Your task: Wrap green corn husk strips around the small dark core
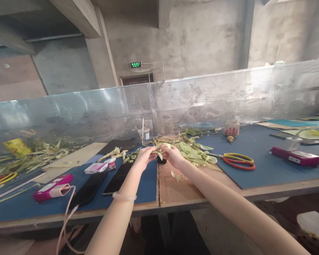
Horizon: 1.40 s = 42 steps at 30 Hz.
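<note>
My left hand [145,156] and my right hand [173,156] meet over the middle of the table. Between their fingertips is a pale green leaf piece [160,154], pinched from both sides; its full shape is partly hidden by the fingers. Just behind and right of my right hand spreads a pile of pale green leaves [196,154]. A small loose scrap of leaf [177,176] lies on the bare wood below it. Under the hands sits a small black object [162,161], mostly covered. Dark green dried bits [132,156] lie left of my left hand.
Scissors with yellow and red handles [239,162] lie at right, near a jar [231,128] and a magenta power strip [295,156]. A clear cup [144,134] stands behind. At left are phones [89,189], a small box [96,168] and a pink cable [69,209]. A perforated metal screen [175,102] bounds the back.
</note>
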### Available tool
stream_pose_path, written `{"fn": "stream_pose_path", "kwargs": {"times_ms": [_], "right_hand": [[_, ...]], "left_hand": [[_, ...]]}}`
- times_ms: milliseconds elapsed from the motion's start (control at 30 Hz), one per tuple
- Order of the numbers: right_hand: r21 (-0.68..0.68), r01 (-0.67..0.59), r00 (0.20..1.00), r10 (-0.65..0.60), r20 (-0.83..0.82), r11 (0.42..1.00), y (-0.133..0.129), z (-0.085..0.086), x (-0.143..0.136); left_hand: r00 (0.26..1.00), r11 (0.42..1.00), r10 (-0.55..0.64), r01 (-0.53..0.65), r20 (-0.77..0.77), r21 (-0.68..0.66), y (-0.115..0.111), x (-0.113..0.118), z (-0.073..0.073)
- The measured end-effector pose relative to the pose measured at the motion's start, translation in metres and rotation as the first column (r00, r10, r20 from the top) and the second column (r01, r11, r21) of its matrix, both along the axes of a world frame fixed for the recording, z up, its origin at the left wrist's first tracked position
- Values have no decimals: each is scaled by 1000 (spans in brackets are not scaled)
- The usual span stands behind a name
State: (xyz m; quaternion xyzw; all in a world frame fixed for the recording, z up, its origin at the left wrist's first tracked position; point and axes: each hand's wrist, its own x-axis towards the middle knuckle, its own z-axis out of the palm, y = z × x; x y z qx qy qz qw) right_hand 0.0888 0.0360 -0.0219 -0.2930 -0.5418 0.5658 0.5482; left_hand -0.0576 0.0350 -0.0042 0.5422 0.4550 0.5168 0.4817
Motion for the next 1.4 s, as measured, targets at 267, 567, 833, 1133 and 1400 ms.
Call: {"fn": "stream_pose_path", "kwargs": {"times_ms": [267,567,833,1133,1400], "right_hand": [[86,-42,984,26,175,995,-6,-3,-6],[261,21,986,-63,157,965,-14,6,-3],[315,55,951,-146,271,947,-6,0,-3],[603,151,819,-441,366,783,4,1,3],[682,181,688,-587,427,708,10,-5,6]], "left_hand": [[998,992,59,-58,6,-111,6,-4,-6],[993,984,67,-82,-97,-157,9,-6,-12],[972,995,-23,1,-234,-97,7,-5,-12],[942,998,-57,67,-331,19,6,-2,-11],[934,992,-33,73,-355,101,5,-2,-9]]}}
